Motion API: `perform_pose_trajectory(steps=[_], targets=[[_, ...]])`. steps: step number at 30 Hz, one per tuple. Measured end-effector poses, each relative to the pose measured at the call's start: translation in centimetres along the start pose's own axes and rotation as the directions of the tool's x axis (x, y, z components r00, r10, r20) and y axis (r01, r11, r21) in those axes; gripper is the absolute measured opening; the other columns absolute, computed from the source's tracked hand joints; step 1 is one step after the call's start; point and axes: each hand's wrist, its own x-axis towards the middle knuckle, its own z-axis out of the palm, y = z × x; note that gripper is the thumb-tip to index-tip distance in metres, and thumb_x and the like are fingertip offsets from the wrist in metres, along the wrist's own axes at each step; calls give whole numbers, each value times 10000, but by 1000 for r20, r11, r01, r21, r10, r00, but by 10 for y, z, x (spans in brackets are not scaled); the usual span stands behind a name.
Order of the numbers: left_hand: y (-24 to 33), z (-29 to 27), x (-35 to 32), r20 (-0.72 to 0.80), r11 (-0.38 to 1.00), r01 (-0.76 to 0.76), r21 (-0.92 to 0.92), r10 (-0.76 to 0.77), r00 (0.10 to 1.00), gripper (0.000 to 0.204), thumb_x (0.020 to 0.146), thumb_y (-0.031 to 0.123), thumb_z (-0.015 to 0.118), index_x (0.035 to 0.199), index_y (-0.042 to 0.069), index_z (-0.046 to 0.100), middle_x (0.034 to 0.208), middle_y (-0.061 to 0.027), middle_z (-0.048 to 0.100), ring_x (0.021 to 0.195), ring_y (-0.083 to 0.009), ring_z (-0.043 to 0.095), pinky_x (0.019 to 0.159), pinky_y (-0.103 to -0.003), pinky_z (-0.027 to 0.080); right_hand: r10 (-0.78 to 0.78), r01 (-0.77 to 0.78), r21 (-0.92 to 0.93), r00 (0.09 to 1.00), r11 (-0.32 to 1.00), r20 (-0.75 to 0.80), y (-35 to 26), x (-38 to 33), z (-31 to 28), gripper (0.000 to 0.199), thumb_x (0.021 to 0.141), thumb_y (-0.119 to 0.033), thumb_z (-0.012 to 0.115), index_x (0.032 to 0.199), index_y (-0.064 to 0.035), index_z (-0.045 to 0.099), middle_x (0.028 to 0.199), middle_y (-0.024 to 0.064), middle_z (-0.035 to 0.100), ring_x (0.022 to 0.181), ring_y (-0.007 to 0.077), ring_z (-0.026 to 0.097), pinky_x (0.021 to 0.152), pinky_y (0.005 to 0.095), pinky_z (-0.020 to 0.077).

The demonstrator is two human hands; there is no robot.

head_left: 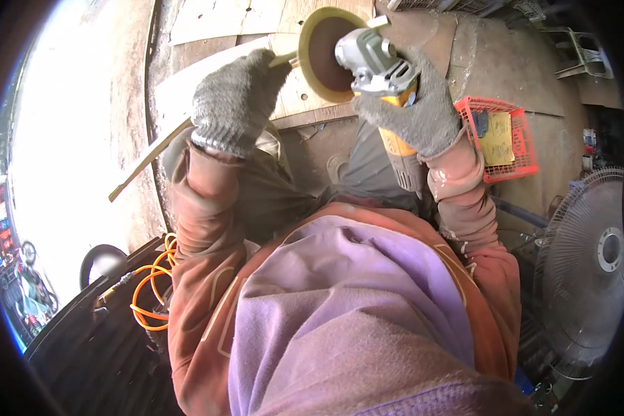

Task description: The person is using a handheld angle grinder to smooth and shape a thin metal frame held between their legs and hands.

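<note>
My left hand [236,104], in a grey knitted glove, is closed round a long thin wooden strip [149,158]. The strip slants from the lower left up through the fist, and its upper part meets the edge of a round sanding disc [326,52] with a yellow-green rim. That disc sits on an angle grinder [397,144] with a grey metal head and a yellow body. Wrapped round the grinder just behind its head is my gloved right hand [433,104]. A pale end shows past the disc's far side; whether it belongs to the strip, I cannot tell.
Pale boards with holes [301,97] lie beyond my knees. To the right stand a red plastic crate [532,149] holding a yellow paper and a large fan [582,277]. An orange hose [137,305] coils at lower left. A chair frame [572,69] is at far right.
</note>
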Motion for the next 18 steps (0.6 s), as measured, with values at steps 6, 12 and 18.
perform_pose_trajectory(steps=[6, 12, 18], targets=[[-20, 25, -28, -201, 989, -149, -11, 144, 969, 257, 928, 381, 686, 963, 127, 707, 774, -130, 708, 721, -340, 704, 635, -459, 546, -169, 161, -347, 986, 924, 6, -13, -32, 13, 858, 655, -265, 960, 1306, -11, 461, 1152, 159, 642, 1078, 277, 663, 892, 382, 548], [-15, 9, -2, -27, 1000, -1, -8, 1, 1000, 335, 954, 414, 643, 1137, 147, 729, 903, -167, 732, 852, -371, 714, 728, -457, 559, -127, 96, -510, 992, 855, -27, -18, -59, 27, 800, 690, -303, 933, 1289, -39, 472, 1098, 173, 683, 1003, 330, 710, 836, 424, 575], [-22, 11, 7, -55, 998, 17, -60, -21, 998, 380, 956, 456, 645, 1139, 137, 739, 877, -160, 734, 851, -365, 719, 738, -452, 554, -180, 94, -505, 976, 858, -125, 14, -29, 21, 792, 695, -391, 930, 1271, -60, 499, 1043, 168, 722, 956, 342, 733, 810, 413, 586]])
